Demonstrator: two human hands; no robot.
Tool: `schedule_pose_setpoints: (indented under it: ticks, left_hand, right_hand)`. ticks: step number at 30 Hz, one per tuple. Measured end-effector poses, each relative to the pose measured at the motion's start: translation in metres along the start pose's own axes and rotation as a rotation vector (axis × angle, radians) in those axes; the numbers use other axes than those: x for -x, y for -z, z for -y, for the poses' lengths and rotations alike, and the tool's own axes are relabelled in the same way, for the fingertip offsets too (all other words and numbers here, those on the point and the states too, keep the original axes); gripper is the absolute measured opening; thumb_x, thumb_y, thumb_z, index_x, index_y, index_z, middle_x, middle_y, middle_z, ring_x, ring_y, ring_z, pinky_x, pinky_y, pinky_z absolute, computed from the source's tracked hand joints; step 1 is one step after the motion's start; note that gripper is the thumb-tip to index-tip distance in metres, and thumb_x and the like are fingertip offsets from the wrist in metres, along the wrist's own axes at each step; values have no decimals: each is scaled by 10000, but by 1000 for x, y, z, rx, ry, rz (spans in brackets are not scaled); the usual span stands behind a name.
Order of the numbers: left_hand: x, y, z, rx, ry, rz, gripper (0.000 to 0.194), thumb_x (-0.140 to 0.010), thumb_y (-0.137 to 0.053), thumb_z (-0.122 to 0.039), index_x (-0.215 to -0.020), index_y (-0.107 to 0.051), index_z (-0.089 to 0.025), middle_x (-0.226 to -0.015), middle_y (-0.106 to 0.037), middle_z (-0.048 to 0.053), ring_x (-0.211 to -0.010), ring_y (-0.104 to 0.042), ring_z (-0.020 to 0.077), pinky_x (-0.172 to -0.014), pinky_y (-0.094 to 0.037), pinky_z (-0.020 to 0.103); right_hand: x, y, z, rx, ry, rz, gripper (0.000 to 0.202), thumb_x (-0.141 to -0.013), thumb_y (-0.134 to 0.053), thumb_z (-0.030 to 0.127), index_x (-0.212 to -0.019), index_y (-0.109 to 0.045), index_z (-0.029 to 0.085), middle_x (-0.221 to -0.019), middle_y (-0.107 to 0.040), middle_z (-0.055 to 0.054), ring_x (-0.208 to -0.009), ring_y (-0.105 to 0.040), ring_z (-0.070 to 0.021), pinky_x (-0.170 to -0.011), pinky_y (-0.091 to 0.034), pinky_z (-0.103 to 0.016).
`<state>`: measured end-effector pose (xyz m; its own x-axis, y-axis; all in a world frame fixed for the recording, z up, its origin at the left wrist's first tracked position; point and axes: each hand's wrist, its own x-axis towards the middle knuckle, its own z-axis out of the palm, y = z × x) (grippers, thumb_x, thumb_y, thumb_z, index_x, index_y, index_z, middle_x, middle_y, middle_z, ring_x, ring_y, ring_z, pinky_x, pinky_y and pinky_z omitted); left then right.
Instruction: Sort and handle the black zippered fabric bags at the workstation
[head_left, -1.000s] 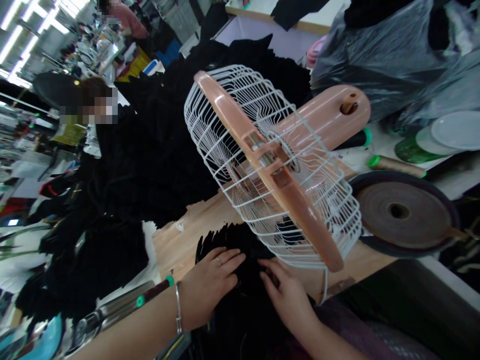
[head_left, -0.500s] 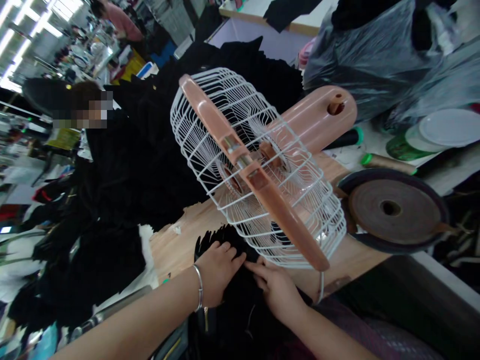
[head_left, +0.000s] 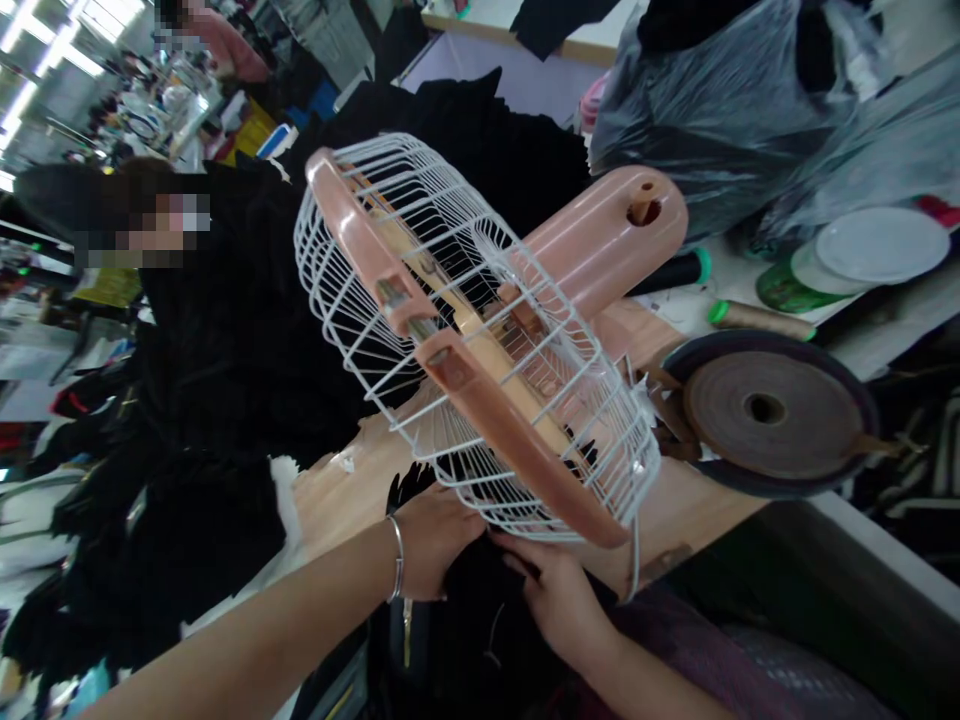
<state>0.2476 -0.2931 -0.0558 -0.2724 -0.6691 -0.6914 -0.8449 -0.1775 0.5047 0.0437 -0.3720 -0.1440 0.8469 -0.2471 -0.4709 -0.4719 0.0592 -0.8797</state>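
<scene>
Black fabric (head_left: 476, 620) hangs over the front edge of a wooden tabletop, with a brass-coloured zipper on its left part. My left hand (head_left: 431, 545), wearing a silver bracelet, is closed on the upper part of this cloth; the fan's cage partly hides its fingertips. Just to its right, my right hand (head_left: 561, 592) grips the same fabric with bent fingers, thumb side toward the left hand. Directly above both hands leans a pink fan (head_left: 604, 235) with a white wire cage, close to my knuckles.
Right of the fan lies a wide roll of dark tape (head_left: 784, 415) on a round holder. Behind it are a thread cone (head_left: 761, 320) and a white-lidded tub (head_left: 881, 248). Heaped black cloth (head_left: 247, 330) fills the left, where another person (head_left: 154, 215) sits. A grey plastic bag (head_left: 720, 120) stands behind.
The fan's head has turned to the left, and its blade shows at a different angle. My view has shifted slightly right. Both hands stay on the black fabric.
</scene>
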Motion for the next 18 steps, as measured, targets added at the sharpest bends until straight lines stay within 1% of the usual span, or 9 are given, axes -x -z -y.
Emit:
schedule_pose_setpoints:
  ticks: [2, 4, 6, 8, 10, 13, 14, 16, 18]
  left_hand:
    - [-1, -7, 2, -1, -8, -20, 794, -680, -802, -345, -1371, -436, -202, -1455, -438, 105, -1361, -353, 324, -1161, -265, 484]
    - [-1, -15, 3, -2, -1, -53, 766, -719, -772, -347, -1387, -413, -238, -1480, -400, 96, -1375, -334, 317, -1167, -250, 499]
    - [-1, -22, 3, -6, 11, -67, 790, -717, -758, -321, -1410, -383, -266, -1497, -373, 88, -1372, -336, 319, -1166, -245, 509]
    - [-2, -24, 1, -17, 33, -55, 836, -680, -764, -298, -1419, -374, -271, -1467, -407, 91, -1351, -361, 337, -1150, -270, 514]
    - [-3, -22, -1, -23, 55, -42, 833, -664, -763, -308, -1409, -393, -258, -1417, -455, 101, -1315, -399, 353, -1128, -303, 520]
    - [-5, -13, -5, -27, 77, -57, 678, -718, -721, -339, -1341, -479, -228, -1337, -514, 117, -1238, -471, 349, -1092, -354, 520]
    - [-5, -9, -6, -28, 76, -67, 614, -739, -707, -351, -1306, -511, -223, -1327, -518, 119, -1221, -484, 345, -1083, -366, 517]
    - [-3, -3, -9, -31, 63, -84, 525, -766, -690, -361, -1252, -550, -220, -1320, -520, 116, -1202, -499, 334, -1065, -390, 498]
    - [-1, 2, -10, -35, 58, -95, 542, -753, -710, -370, -1251, -552, -226, -1336, -511, 113, -1204, -497, 339, -1044, -412, 487]
  right_hand:
    - [3, 0, -1, -16, -16, -4, 349, -819, -492, 130, -1067, -725, 205, -1065, -700, -81, -1095, -622, -213, -1026, -470, -376]
    - [5, 1, -3, -5, -71, -61, 343, -825, -490, 141, -1093, -703, 168, -1086, -683, -119, -1099, -609, -246, -1028, -459, -436]
    - [5, 1, -3, 3, -111, -104, 331, -841, -493, 162, -1106, -691, 147, -1109, -669, -145, -1123, -590, -272, -1040, -437, -477]
    - [5, 1, -1, -8, -107, -99, 314, -846, -505, 171, -1087, -706, 165, -1109, -673, -131, -1146, -580, -267, -1063, -420, -464]
    - [4, 2, 3, -30, -73, -57, 343, -809, -501, 118, -1052, -728, 200, -1101, -683, -95, -1146, -585, -237, -1073, -420, -414]
    - [5, 3, 4, -58, -26, 20, 474, -714, -465, 27, -1042, -736, 234, -1101, -692, -52, -1140, -596, -192, -1063, -435, -342]
    - [6, 3, 3, -46, -31, 11, 465, -722, -468, 35, -1050, -733, 232, -1096, -693, -53, -1134, -601, -193, -1062, -439, -343]
    - [8, 4, -3, 1, -70, -61, 378, -800, -491, 110, -1090, -714, 206, -1110, -684, -81, -1150, -594, -219, -1076, -435, -382]
    - [9, 4, -8, 43, -105, -137, 332, -861, -496, 189, -1131, -689, 181, -1139, -668, -109, -1196, -568, -244, -1098, -415, -420]
